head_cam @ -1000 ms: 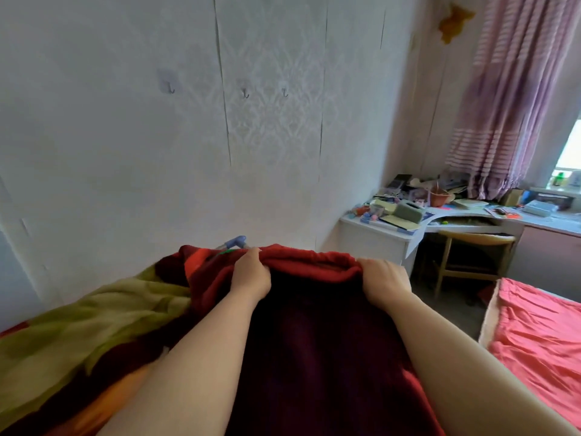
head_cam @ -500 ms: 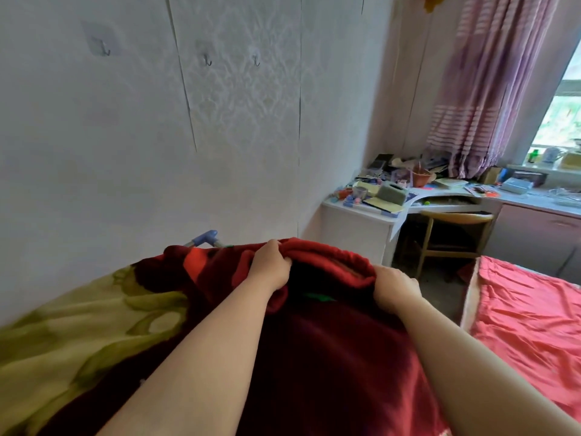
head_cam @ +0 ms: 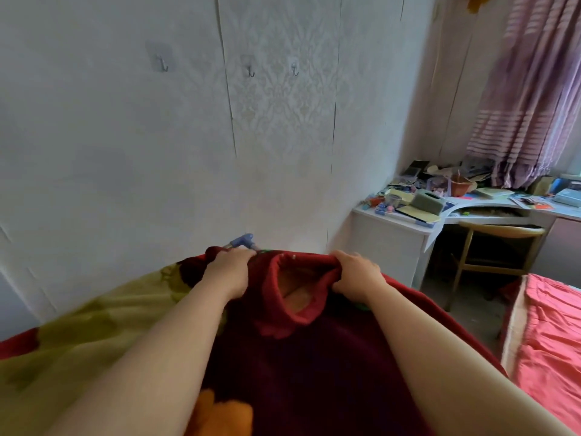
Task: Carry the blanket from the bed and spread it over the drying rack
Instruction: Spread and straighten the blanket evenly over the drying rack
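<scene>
While the blanket (head_cam: 298,366) hangs draped across the near foreground, both arms reach forward and gather its far edge up by the wall, probably so the fold can be drawn over the drying rack (head_cam: 242,240), of which only a blue joint pokes out just beyond the cloth. Left hand (head_cam: 231,272) is curled shut over the red hem, knuckles up, right beside that joint. Right hand (head_cam: 356,275) is clenched on the same hem a little to the right, bunching it so a loose pocket of fabric sags open between the two fists. Whether the blanket already rests on a rail underneath, I can't tell; the cloth hides it. Bed (head_cam: 550,347) sits off at near right, desk (head_cam: 405,228) farther back.
</scene>
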